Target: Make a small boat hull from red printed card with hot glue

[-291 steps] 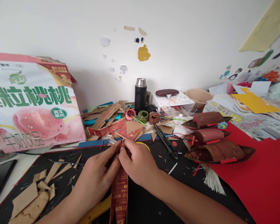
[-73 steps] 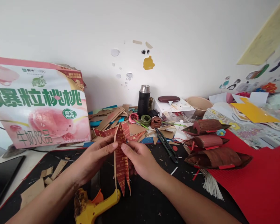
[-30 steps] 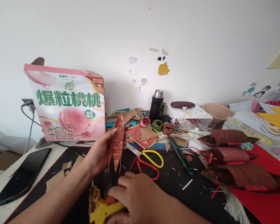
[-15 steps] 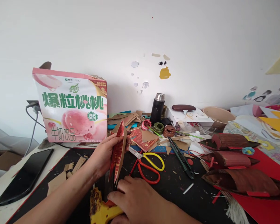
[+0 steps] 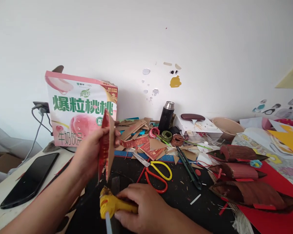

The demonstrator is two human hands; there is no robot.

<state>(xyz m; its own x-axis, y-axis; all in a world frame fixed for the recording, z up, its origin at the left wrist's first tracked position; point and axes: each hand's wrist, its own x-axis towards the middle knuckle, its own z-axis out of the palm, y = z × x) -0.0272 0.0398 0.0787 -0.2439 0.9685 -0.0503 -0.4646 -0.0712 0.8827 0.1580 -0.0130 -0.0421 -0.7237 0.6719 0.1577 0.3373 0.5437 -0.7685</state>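
Note:
My left hand (image 5: 89,151) is closed round a folded cardboard piece (image 5: 110,143), red-printed on one face and plain brown on the other, held upright over the black mat (image 5: 178,201). Just below it, my right hand (image 5: 144,206) grips a yellow hot glue gun (image 5: 112,204). Its stained nozzle lies close under the cardboard's lower end; I cannot tell whether they touch. A whitish glue stick (image 5: 108,223) sticks out toward me. Scissors (image 5: 158,172) with one yellow and one red handle lie right of the cardboard, with a dark green utility knife (image 5: 189,167) beyond them.
Cardboard scraps (image 5: 136,128) pile up at the back by a black thermos (image 5: 166,117) and small paint jars (image 5: 166,136). A peach drink box (image 5: 70,94) stands back left, a phone (image 5: 30,180) before it. Brown model boats (image 5: 256,195) sit at right on red paper.
My left hand has carried the folded cardboard left and a little up. My right hand has raised and turned the glue gun, so the glue stick now shows. The view has shifted slightly.

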